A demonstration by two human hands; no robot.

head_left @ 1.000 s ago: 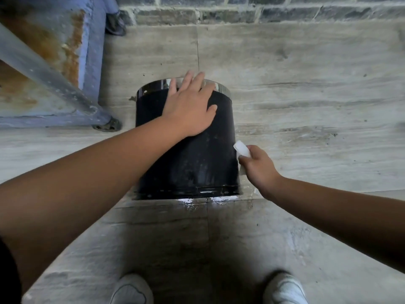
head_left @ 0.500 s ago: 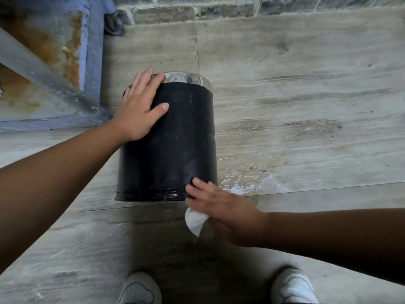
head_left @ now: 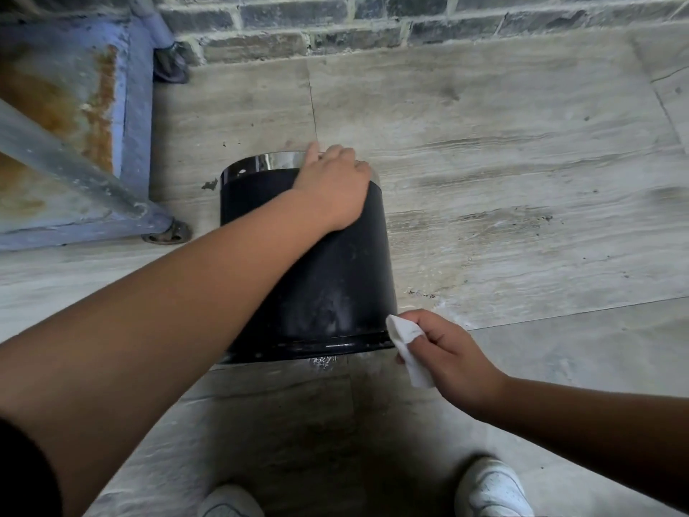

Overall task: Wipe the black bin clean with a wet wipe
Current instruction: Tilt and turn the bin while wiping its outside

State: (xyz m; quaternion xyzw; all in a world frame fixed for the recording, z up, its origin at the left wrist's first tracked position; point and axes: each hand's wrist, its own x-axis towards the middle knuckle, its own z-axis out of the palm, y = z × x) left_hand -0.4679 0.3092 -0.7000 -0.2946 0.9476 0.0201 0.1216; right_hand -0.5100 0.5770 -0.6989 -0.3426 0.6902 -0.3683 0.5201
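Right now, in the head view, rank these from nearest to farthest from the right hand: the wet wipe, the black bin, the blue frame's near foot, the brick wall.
From the right hand:
1. wet wipe, pinched in it
2. black bin, just left
3. blue frame's near foot, far left
4. brick wall, top

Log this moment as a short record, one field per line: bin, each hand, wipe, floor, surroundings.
bin: black bin lying on its side, chrome rim facing the brick wall
left hand: left hand resting on the bin near the rim
right hand: right hand pinching the wet wipe at the bin's base edge
floor: grey tile floor, wet patch by the base
surroundings: rusty blue metal frame beside the bin
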